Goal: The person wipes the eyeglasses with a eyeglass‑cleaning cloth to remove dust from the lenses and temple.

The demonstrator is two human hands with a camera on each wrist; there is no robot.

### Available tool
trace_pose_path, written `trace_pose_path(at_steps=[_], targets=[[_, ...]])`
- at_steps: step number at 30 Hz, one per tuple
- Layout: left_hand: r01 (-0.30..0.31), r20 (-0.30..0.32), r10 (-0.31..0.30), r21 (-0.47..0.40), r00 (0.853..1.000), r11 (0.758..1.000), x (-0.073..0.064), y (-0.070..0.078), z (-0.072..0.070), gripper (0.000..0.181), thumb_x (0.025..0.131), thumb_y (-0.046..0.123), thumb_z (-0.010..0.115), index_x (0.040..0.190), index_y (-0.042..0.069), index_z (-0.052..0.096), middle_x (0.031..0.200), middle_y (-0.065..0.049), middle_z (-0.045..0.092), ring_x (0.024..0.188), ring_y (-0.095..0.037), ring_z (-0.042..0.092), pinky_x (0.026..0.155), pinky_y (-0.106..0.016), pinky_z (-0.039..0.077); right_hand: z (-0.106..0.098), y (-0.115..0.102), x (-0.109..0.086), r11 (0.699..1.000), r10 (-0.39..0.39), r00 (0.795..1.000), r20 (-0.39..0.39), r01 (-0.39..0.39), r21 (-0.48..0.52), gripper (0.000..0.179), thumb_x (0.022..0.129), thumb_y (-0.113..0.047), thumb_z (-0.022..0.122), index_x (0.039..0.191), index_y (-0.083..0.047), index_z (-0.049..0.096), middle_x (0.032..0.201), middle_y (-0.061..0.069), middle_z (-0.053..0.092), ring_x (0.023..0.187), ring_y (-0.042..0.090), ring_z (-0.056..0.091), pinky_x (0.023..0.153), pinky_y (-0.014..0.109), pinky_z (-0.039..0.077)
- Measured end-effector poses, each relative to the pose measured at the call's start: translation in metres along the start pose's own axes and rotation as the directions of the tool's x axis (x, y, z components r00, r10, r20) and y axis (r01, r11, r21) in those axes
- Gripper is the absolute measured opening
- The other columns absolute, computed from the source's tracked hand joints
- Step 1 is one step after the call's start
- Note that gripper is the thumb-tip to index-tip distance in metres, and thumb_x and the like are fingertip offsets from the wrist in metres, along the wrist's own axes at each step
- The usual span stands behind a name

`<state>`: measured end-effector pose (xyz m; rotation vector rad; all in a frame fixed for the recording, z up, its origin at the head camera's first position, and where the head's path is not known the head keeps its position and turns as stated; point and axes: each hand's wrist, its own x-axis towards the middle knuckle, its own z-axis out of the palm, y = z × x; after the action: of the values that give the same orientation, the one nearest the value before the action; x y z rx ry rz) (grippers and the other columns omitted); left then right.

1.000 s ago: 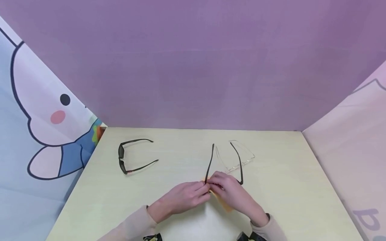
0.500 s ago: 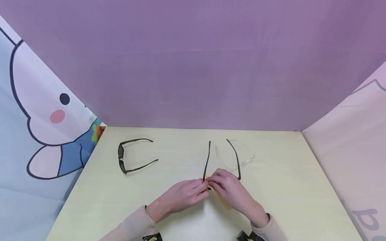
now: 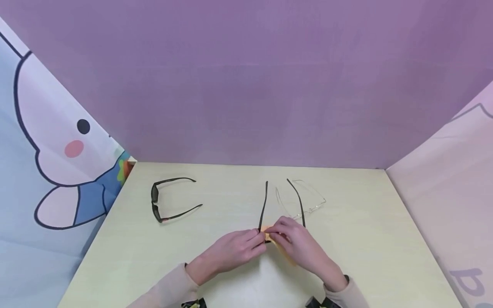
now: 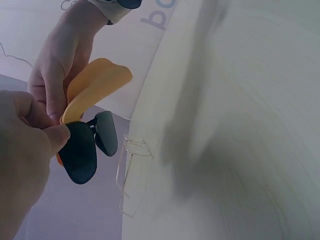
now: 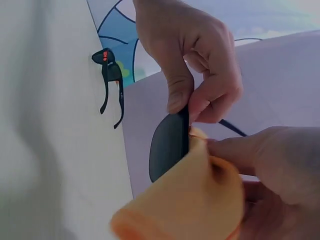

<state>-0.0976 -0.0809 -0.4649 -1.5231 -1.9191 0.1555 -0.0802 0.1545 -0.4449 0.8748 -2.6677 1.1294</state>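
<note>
My left hand point(image 3: 239, 250) pinches a pair of dark sunglasses point(image 4: 80, 157) at the outer corner of one lens, thumb on the front. The sunglasses are held up over the table, their black temples unfolded and pointing away from me. In my right hand point(image 3: 306, 248) is an orange cloth point(image 5: 175, 200), gripped between thumb and fingers. The cloth lies against the inner side of the pinched lens, and its loose end hangs toward me. In the right wrist view, the bunched cloth hides part of the sunglasses.
A second pair of black sunglasses point(image 3: 155, 194) lies unfolded on the left of the pale table point(image 3: 385, 239). Thin clear-framed glasses point(image 3: 317, 206) rest just beyond my right hand. A purple backdrop point(image 3: 246, 85) rises behind, with printed cloth on both sides.
The held sunglasses have shifted slightly left, their temples turning with them. My right fingers have moved a little to the right, and more of the orange cloth shows between the hands.
</note>
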Motion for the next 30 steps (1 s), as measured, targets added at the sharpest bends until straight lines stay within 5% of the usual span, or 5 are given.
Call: trace_pose_path(at_steps=[6, 10, 22, 27, 30], targets=[[-0.022, -0.005, 0.022, 0.014, 1.000, 1.000, 0.000, -0.001, -0.001, 0.040, 0.105, -0.006, 0.031, 0.104, 0.013, 0.066, 0.111, 0.000, 0.066, 0.095, -0.010, 0.060, 0.085, -0.018, 0.054, -0.008, 0.012, -0.002, 0.997, 0.024, 0.972, -0.233, -0.041, -0.065, 0.019, 0.091, 0.003, 0.074, 0.108, -0.005, 0.077, 0.095, -0.002, 0.065, 0.074, -0.001, 0.052, 0.061, 0.017, 0.051], [-0.027, -0.025, 0.028, 0.028, 0.999, 0.999, -0.001, -0.001, -0.001, 0.039, 0.106, -0.006, 0.031, 0.103, 0.012, 0.065, 0.112, -0.001, 0.066, 0.095, -0.011, 0.060, 0.084, -0.018, 0.055, -0.012, 0.019, -0.006, 0.987, 0.067, 0.954, -0.293, -0.106, -0.118, 0.020, 0.088, 0.004, 0.076, 0.106, -0.006, 0.078, 0.091, -0.005, 0.063, 0.070, -0.001, 0.049, 0.057, 0.018, 0.046], [-0.052, -0.041, 0.054, 0.055, 0.998, 0.997, 0.001, -0.004, -0.002, 0.037, 0.106, -0.006, 0.033, 0.103, 0.012, 0.065, 0.113, -0.001, 0.068, 0.096, -0.011, 0.061, 0.087, -0.019, 0.055, -0.006, 0.024, -0.013, 0.919, 0.134, 0.975, -0.175, -0.188, -0.346, 0.012, 0.087, -0.005, 0.081, 0.099, -0.009, 0.079, 0.088, -0.006, 0.062, 0.064, 0.003, 0.054, 0.055, 0.024, 0.049], [-0.052, -0.040, 0.053, 0.034, 0.998, 0.998, 0.001, -0.002, -0.002, 0.038, 0.106, -0.005, 0.033, 0.103, 0.013, 0.066, 0.112, -0.001, 0.068, 0.096, -0.010, 0.061, 0.088, -0.018, 0.055, -0.005, 0.020, -0.013, 0.972, 0.164, 0.982, -0.089, -0.176, -0.157, 0.011, 0.091, -0.006, 0.077, 0.102, -0.008, 0.080, 0.087, -0.008, 0.060, 0.065, -0.002, 0.048, 0.055, 0.020, 0.046], [-0.054, -0.035, 0.055, 0.032, 0.998, 0.998, 0.000, -0.001, -0.002, 0.038, 0.106, -0.005, 0.033, 0.103, 0.013, 0.066, 0.112, -0.001, 0.068, 0.096, -0.011, 0.061, 0.087, -0.018, 0.055, -0.004, 0.019, -0.013, 0.979, 0.173, 0.982, -0.069, -0.180, -0.099, 0.011, 0.093, -0.006, 0.075, 0.103, -0.009, 0.080, 0.089, -0.008, 0.062, 0.066, -0.002, 0.047, 0.056, 0.020, 0.045]])
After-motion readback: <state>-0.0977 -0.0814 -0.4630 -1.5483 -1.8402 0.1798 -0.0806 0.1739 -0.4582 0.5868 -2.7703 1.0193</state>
